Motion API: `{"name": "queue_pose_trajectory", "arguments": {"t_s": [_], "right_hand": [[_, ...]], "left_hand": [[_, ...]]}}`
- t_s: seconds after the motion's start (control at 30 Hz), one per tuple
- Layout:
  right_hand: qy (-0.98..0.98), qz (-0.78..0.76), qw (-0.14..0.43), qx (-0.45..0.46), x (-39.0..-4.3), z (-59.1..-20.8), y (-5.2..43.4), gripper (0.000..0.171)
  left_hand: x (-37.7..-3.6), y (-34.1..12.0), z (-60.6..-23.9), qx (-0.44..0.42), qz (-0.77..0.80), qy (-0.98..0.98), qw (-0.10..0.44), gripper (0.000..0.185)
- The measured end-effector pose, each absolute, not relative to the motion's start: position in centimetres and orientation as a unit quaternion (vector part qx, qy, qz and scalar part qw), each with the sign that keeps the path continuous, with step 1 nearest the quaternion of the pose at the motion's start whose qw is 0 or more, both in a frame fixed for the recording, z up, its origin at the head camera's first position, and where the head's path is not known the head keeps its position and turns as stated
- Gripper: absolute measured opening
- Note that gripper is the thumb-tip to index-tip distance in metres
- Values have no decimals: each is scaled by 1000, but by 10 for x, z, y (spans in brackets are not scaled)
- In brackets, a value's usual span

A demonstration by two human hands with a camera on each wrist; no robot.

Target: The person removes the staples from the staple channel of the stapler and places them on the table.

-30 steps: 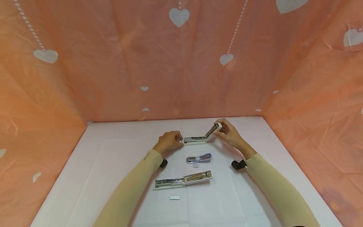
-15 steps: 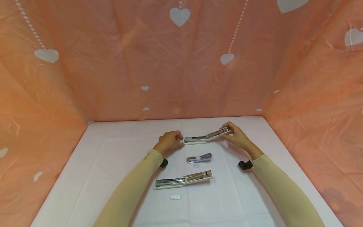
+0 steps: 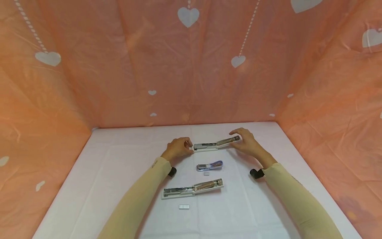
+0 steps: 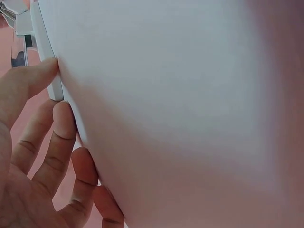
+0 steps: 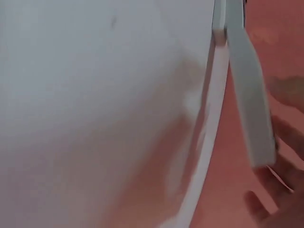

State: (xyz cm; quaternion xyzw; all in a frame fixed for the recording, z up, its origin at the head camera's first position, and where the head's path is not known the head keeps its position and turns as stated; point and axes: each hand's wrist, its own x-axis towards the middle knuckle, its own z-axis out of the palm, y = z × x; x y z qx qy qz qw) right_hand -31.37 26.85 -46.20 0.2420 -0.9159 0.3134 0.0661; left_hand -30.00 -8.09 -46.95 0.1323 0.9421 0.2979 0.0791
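A white stapler [image 3: 206, 148] lies folded wide apart near the back of the table, its top arm raised toward the right. My left hand [image 3: 178, 148] pinches the left end of its base; in the left wrist view the thumb [image 4: 45, 71] presses along the base's edge. Around the raised arm's right end is my right hand [image 3: 246, 142], index finger lifted clear and fingers loose. The right wrist view has the fingers [image 5: 280, 175] behind the stapler arm [image 5: 251, 104]; whether one touches it I cannot tell.
In front lie a small blue-purple stapler [image 3: 210, 166], a short staple strip [image 3: 206, 173], a larger unfolded white stapler [image 3: 192, 189] and another staple strip [image 3: 184, 206]. The white table [image 3: 125, 142] is enclosed by orange curtains [image 3: 191, 83] with hearts.
My right hand has lowered the stapler's top arm outward to the right, from steeply raised to a shallow slant, then loosened its fingers from the end. The left hand stays in place.
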Motion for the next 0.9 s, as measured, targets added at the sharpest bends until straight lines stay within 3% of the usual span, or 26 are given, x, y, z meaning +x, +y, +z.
{"name": "queue_pose_trajectory", "arguments": {"t_s": [0.23,0.53,0.9], "right_hand": [[-901,326,92,269,-311,-459,238,26],[-877,377,19,297,-305,-460,202,27],[-872,336,14,355,-307,-462,179,22]], "left_hand": [[-300,-82,-470,130,303,941,76,24],[-296,-81,-468,117,317,938,83,24],[-298,-81,-467,123,306,941,83,24]]}}
